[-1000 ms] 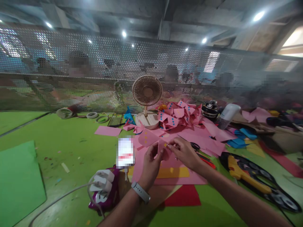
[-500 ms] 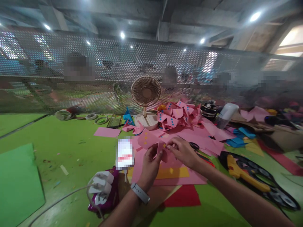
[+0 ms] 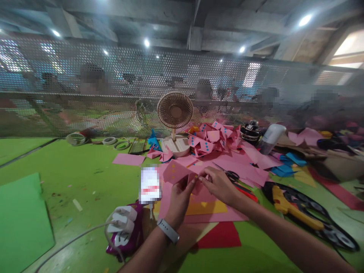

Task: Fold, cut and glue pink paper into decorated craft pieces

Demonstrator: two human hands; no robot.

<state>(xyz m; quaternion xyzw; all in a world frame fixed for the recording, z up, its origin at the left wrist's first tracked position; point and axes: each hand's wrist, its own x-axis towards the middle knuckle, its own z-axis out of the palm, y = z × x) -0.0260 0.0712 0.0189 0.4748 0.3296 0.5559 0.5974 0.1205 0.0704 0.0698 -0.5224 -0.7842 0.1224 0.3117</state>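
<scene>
A folded pink paper piece (image 3: 176,171) with small yellow dots is held up over the green table (image 3: 85,178). My left hand (image 3: 179,199), with a grey watch on the wrist, grips its lower edge from below, fingers closed. My right hand (image 3: 219,185) pinches the paper's right side between thumb and fingertips. Under both hands lie flat pink sheets (image 3: 216,216), a yellow strip (image 3: 207,207) and a red sheet (image 3: 220,235). A pile of finished pink pieces with blue dots (image 3: 214,139) sits behind.
A small desk fan (image 3: 175,117) stands at the back. Scissors (image 3: 233,176) lie right of my hands, a yellow glue gun (image 3: 290,206) further right. A purple power strip with white plugs (image 3: 123,229) and a green sheet (image 3: 19,220) are at the left. Tape rolls (image 3: 76,138) and a mesh screen (image 3: 113,87) stand behind, people beyond it.
Both hands have stayed together on the pink piece; the paper has tipped and closed up a little, and my right fingers shifted slightly left along its edge.
</scene>
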